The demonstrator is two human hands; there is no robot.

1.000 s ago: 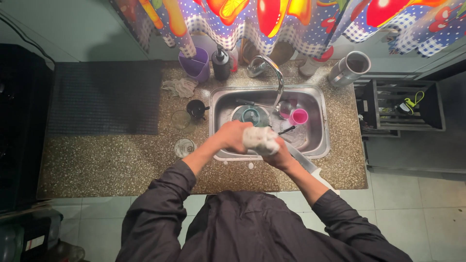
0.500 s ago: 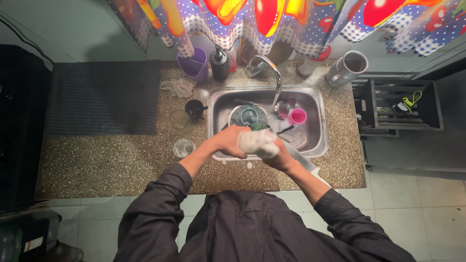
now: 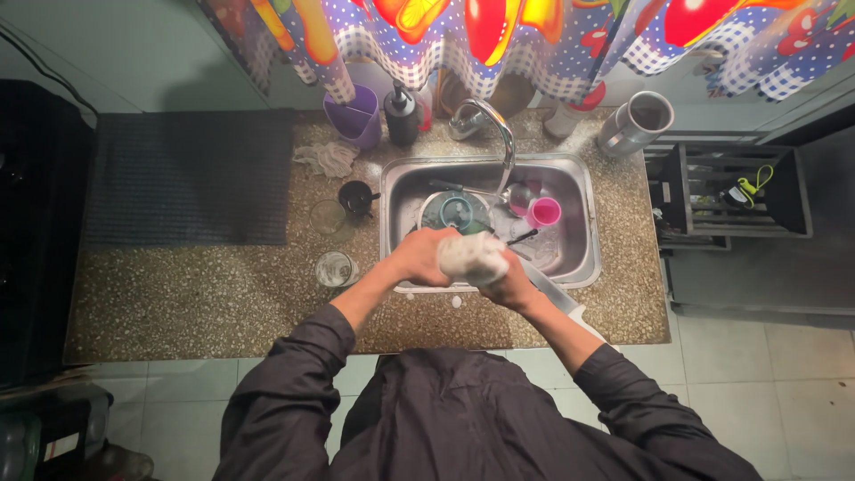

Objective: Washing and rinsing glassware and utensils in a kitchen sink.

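Note:
Both my hands meet over the front edge of the steel sink point(image 3: 583, 223). My left hand point(image 3: 417, 258) and my right hand point(image 3: 515, 283) are closed around a white, foam-covered object point(image 3: 470, 256) between them. I cannot tell what lies under the foam. In the basin behind it sit a teal round dish point(image 3: 450, 212), a pink cup point(image 3: 544, 212) and dark utensils point(image 3: 524, 237). The curved faucet point(image 3: 494, 125) arches over the basin.
On the speckled counter left of the sink stand a black mug point(image 3: 356, 198) and two clear glasses point(image 3: 335, 268). At the back are a rag point(image 3: 326, 158), a purple cup point(image 3: 354, 116) and a black dispenser point(image 3: 403, 114). A steel mug point(image 3: 634, 123) stands right, above a dark rack point(image 3: 721, 191).
My hands have stayed pressed together on the foamy object, shifting only slightly over the sink's front edge.

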